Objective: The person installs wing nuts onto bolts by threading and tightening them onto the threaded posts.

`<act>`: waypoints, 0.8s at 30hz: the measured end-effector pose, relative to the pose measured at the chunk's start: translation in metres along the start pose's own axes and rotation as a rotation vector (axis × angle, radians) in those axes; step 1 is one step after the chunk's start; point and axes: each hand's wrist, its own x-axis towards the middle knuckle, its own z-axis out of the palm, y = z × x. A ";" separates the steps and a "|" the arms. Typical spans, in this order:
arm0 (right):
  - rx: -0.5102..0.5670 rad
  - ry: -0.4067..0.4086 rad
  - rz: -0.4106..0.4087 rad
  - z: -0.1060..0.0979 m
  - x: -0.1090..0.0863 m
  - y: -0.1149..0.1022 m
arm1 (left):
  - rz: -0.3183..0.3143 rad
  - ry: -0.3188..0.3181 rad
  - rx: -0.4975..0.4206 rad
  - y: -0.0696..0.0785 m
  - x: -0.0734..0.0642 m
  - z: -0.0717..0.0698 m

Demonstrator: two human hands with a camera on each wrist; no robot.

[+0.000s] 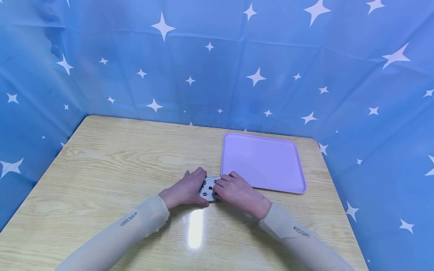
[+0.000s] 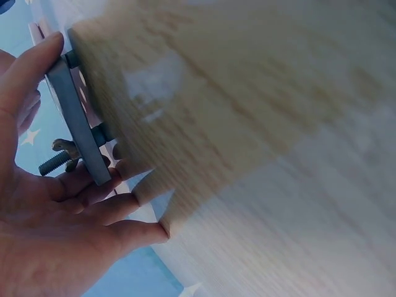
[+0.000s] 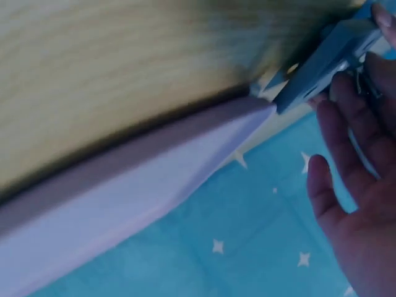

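Note:
A grey metal plate [image 1: 211,194] with several round holes lies flat near the middle of the table. My left hand [image 1: 188,190] grips its left end, thumb along the near edge and fingers at the far side. In the left wrist view a threaded bolt [image 2: 54,163] with a brassy wing nut [image 2: 65,147] sticks out of the plate, and dark bolt heads [image 2: 101,133] stand on its underside. At the plate's right end, my right hand [image 1: 239,192] curls its fingers round a small metal piece, seemingly another wing nut [image 3: 361,77], partly hidden.
A shallow purple tray [image 1: 262,162] lies behind and right of the plate, its near left corner close to my right fingers. The wooden table [image 1: 112,162] reaches a blue curtain [image 1: 217,94] with white stars at the back and sides.

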 end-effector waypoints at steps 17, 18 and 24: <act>0.204 -0.022 0.221 -0.004 -0.005 -0.006 | 0.007 0.002 -0.001 0.003 0.000 -0.001; 0.188 -0.039 0.187 -0.007 -0.006 -0.003 | 0.007 0.003 -0.001 0.003 0.000 -0.001; 0.031 -0.066 -0.082 -0.018 -0.010 0.011 | -0.008 -0.008 0.001 0.003 0.001 -0.002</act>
